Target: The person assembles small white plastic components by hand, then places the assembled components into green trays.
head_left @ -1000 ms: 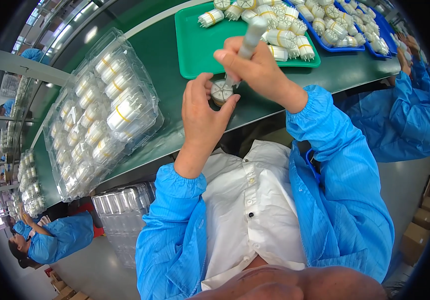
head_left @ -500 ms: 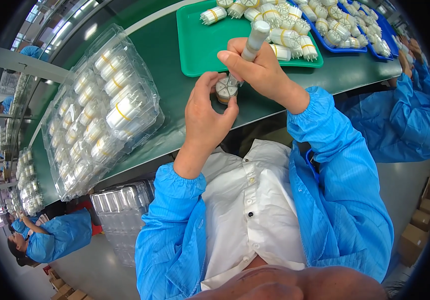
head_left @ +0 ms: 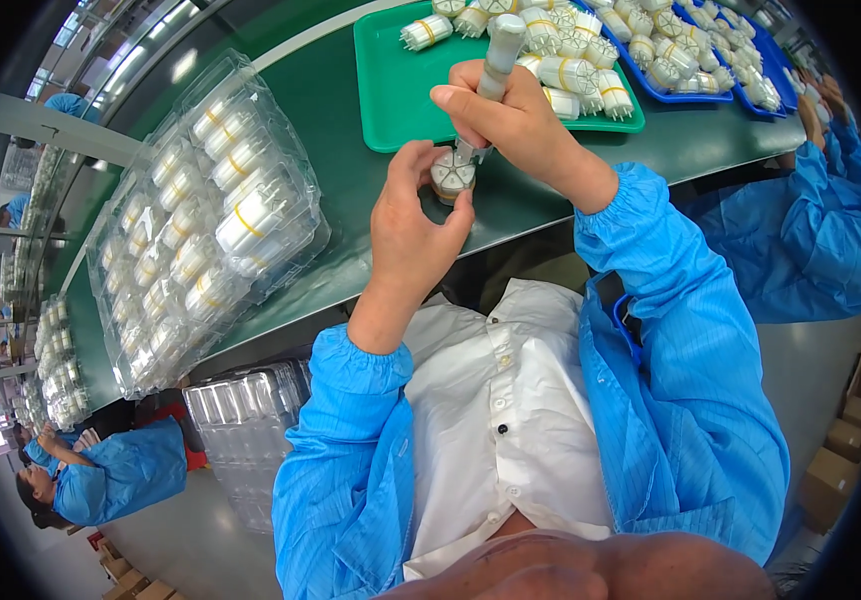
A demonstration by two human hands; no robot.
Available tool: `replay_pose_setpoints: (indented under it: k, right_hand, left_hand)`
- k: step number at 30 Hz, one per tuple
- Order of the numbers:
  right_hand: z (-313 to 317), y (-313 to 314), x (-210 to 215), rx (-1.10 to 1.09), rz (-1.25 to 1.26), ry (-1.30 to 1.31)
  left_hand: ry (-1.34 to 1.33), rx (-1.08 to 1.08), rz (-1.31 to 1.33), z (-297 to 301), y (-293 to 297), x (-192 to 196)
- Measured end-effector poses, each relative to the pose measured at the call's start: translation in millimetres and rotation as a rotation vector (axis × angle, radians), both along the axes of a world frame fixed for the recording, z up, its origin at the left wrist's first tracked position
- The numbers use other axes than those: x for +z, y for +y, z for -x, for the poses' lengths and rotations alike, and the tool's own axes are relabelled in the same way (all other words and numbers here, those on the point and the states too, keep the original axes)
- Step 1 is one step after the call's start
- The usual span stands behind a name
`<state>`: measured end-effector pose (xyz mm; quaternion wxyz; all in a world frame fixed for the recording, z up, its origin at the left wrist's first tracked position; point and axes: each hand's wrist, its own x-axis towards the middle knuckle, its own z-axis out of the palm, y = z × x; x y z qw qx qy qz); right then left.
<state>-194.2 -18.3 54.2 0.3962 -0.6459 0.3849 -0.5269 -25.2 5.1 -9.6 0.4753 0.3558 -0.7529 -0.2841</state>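
On the green work table, my left hand (head_left: 418, 215) curls its thumb and fingers around the sides of a short white cylinder (head_left: 452, 172). The cylinder stands upright, and its round top is split into wedge-shaped segments by dark lines. My right hand (head_left: 515, 115) grips a whitish, semi-clear tube-shaped tool (head_left: 502, 50) that slants down over the cylinder. The tool's rounded upper end sticks out above the fist. Its narrow lower end meets the far right part of the cylinder's top; whether it touches cannot be seen clearly.
A green tray (head_left: 390, 90) with several yellow-banded white cylinders lies beyond my hands. Blue trays (head_left: 685, 97) of similar parts stand to the right, near a co-worker's blue sleeve (head_left: 810, 215). At left, a clear blister tray (head_left: 300, 215) holds banded cylinders. Stacked clear trays (head_left: 245, 420) sit below the table edge.
My right hand and the tool have shifted slightly up and to the left. The tool's lower end shows more plainly over the cylinder's top. My left hand stays nearly in place.
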Motion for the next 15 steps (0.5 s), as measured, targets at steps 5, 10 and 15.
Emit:
replay_pose_setpoints:
  k: [5,10,15]
  right_hand:
    - [3.0,-8.2,-8.6,-0.010,0.007,0.026]
    - [0.4,-5.0,-16.0,-0.010,0.015,0.025]
    - [1.0,-1.4,-5.8,0.011,0.010,-0.031]
  left_hand:
    - [-0.012,-0.009,-0.017,1.0,-4.0,-0.8]
    - [0.005,-0.017,-0.019,1.9,-1.4,4.3]
    - [-0.030,0.041,-0.068,-0.4,-1.7,0.4]
